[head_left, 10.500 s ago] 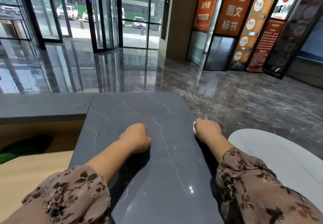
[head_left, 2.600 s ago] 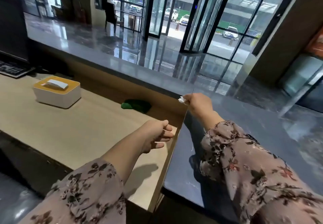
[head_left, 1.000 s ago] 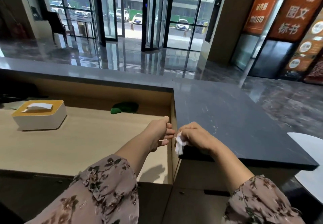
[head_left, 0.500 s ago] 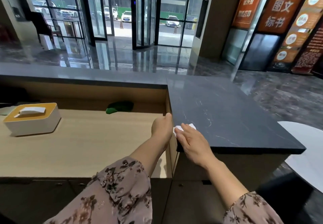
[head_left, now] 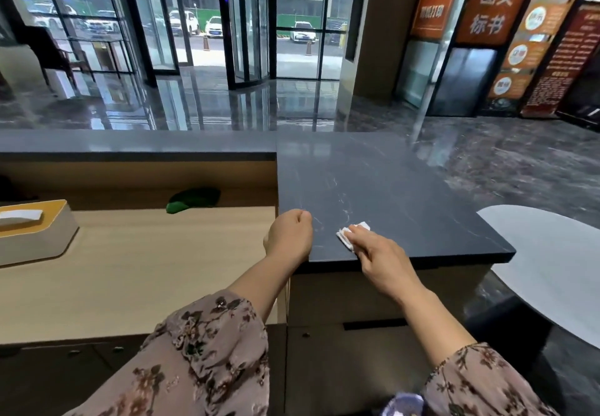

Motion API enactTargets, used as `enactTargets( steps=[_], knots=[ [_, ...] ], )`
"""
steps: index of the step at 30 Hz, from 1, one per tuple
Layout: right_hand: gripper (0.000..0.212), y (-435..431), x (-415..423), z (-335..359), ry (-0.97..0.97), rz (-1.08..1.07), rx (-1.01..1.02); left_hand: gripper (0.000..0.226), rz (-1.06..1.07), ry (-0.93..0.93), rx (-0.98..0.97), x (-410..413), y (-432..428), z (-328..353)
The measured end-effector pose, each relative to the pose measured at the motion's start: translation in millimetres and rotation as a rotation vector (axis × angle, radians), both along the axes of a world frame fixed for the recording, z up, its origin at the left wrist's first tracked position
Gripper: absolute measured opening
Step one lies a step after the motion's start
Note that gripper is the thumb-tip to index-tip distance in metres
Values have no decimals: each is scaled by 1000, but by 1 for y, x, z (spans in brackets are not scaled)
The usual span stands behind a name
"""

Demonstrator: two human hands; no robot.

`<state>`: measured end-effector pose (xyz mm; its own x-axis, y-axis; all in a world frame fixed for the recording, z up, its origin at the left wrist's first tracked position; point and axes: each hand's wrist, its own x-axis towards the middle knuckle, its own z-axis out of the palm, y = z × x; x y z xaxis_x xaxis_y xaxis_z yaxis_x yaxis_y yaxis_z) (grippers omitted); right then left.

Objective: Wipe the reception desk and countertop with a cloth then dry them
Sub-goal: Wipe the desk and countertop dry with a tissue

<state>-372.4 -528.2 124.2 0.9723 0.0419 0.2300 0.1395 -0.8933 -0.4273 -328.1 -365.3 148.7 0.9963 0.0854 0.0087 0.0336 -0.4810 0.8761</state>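
The right hand (head_left: 381, 261) lies flat, fingers extended, pressing a small white cloth (head_left: 352, 237) onto the dark countertop (head_left: 406, 188) near its front left corner. The left hand (head_left: 289, 237) is curled into a fist with nothing in it, resting at the countertop's left edge. Beside it the lower wooden desk (head_left: 156, 272) carries a tissue box (head_left: 35, 232) and a green object (head_left: 191, 199) at its back.

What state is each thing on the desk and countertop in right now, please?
Small white cloth, flat on the dark marble countertop, under fingers.
Right hand, pressing the cloth.
Left hand, fisted, empty, at the countertop's edge.
Beige tissue box, tissue sticking out.
Green cloth, lying untouched on the wooden desk.
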Motion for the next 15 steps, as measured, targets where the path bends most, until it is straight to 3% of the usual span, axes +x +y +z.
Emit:
enactTargets(
  steps=[8,15],
  knots=[
    [39,-110,1,-5,5,-158,10,35,-81,-24,158,-6,-44,-6],
    [46,-177,-14,-13,-93,-333,-118,25,-268,-50,-3,-22,-105,-5]
  ],
)
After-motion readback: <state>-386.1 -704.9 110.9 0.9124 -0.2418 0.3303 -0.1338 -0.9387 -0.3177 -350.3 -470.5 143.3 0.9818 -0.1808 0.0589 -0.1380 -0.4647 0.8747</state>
